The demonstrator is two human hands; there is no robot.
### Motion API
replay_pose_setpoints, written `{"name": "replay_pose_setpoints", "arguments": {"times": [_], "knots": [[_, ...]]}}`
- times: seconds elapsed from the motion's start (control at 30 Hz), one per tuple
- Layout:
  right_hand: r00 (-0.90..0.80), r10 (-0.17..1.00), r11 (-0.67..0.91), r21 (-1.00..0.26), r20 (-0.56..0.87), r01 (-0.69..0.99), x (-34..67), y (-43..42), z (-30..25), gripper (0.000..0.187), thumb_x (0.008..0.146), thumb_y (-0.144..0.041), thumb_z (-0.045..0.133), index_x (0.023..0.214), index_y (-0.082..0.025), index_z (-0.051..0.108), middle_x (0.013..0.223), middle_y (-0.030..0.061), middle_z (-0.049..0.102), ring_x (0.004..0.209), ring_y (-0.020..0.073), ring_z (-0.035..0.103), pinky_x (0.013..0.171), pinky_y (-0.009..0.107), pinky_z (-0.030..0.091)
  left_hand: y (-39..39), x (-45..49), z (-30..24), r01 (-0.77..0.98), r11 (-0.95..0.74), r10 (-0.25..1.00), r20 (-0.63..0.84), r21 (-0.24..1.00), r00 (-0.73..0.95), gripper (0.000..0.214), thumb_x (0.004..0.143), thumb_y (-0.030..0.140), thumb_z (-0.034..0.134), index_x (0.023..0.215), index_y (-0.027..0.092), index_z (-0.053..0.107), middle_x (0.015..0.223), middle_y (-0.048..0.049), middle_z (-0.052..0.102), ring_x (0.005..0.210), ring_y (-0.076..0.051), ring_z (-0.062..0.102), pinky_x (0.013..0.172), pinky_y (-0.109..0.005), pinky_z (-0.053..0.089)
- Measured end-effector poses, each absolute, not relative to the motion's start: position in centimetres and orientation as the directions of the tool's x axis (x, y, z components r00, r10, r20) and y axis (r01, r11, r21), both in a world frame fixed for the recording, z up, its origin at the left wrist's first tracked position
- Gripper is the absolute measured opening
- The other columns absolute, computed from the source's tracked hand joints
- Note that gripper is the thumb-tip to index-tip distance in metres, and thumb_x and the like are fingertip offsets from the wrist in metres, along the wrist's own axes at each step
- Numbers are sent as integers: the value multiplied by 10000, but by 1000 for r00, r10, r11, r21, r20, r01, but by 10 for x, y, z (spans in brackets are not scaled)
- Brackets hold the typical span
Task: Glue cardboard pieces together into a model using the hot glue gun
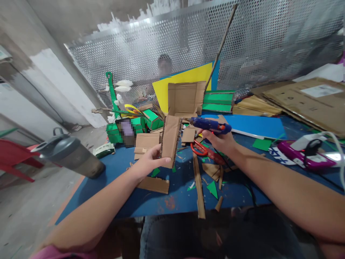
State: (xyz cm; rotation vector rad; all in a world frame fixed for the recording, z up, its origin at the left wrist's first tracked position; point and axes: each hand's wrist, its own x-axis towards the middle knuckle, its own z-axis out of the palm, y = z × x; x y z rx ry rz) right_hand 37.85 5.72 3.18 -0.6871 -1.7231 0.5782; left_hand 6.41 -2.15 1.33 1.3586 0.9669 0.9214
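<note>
My left hand (154, 161) is closed on a folded piece of brown cardboard (170, 138), held tilted above the table with its thumb across the lower front. My right hand (219, 139) is wrapped round a blue hot glue gun (207, 124), whose nozzle points left at the cardboard's upper right edge. Whether the nozzle touches the edge I cannot tell. Below the glue gun lie red-handled scissors (199, 147), partly covered by scraps. A long cardboard strip (198, 187) and a flat cardboard piece (155, 184) rest near the table's front edge.
A shaker bottle (71, 151) stands on the left of the blue table (88, 196). Green-covered boxes (218, 101), an open cardboard box (185, 97) and a yellow sheet (161, 91) are at the back. On the right are a purple device (304, 154) with cables and large flattened cardboard (307, 102).
</note>
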Motion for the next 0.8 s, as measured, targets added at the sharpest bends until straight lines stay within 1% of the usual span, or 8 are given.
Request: {"name": "replay_pose_setpoints", "arguments": {"times": [0.13, 0.33, 0.43, 0.63, 0.8], "knots": [[-172, 721, 693, -693, 671, 202, 379, 60, 29, 474, 870, -722, 829, 899, -254, 754, 858, 63, 764, 752, 250, 680, 761, 462, 636, -21, 63, 12, 38, 16, 938, -28, 999, 347, 652, 800, 428, 988, 1370, 213, 755, 1376, -102, 802, 1240, -312, 746, 1013, -383, 607], [-215, 675, 737, -636, 706, 228, 381, 66, 24, 384, 928, -649, 803, 898, -267, 779, 872, 62, 780, 809, 274, 718, 788, 463, 628, -22, 65, 13, 24, 12, 941, -20, 1000, 337, 675, 779, 424, 1001, 1369, 205, 756, 1376, -109, 803, 1248, -320, 741, 1021, -389, 600], [-237, 675, 738, -633, 699, 236, 382, 68, 23, 367, 936, -629, 804, 905, -265, 776, 881, 60, 780, 828, 274, 724, 795, 456, 635, -21, 65, 13, 23, 14, 944, -21, 1000, 329, 680, 779, 424, 1002, 1373, 205, 755, 1381, -105, 800, 1258, -318, 735, 1023, -384, 596], [-281, 683, 730, -641, 674, 236, 383, 68, 22, 386, 902, -629, 845, 890, -251, 770, 814, 52, 741, 852, 277, 716, 813, 450, 654, -20, 64, 10, 21, 8, 945, -14, 1000, 327, 668, 780, 428, 1000, 1365, 209, 761, 1374, -97, 803, 1248, -312, 736, 1022, -382, 595], [-310, 658, 753, -600, 687, 269, 383, 65, 24, 287, 935, -537, 827, 927, -254, 785, 803, 50, 734, 895, 297, 735, 841, 454, 644, -18, 64, 9, 12, -5, 945, 1, 1000, 327, 635, 779, 421, 998, 1335, 206, 780, 1340, -101, 815, 1231, -317, 745, 1018, -396, 601]]}}
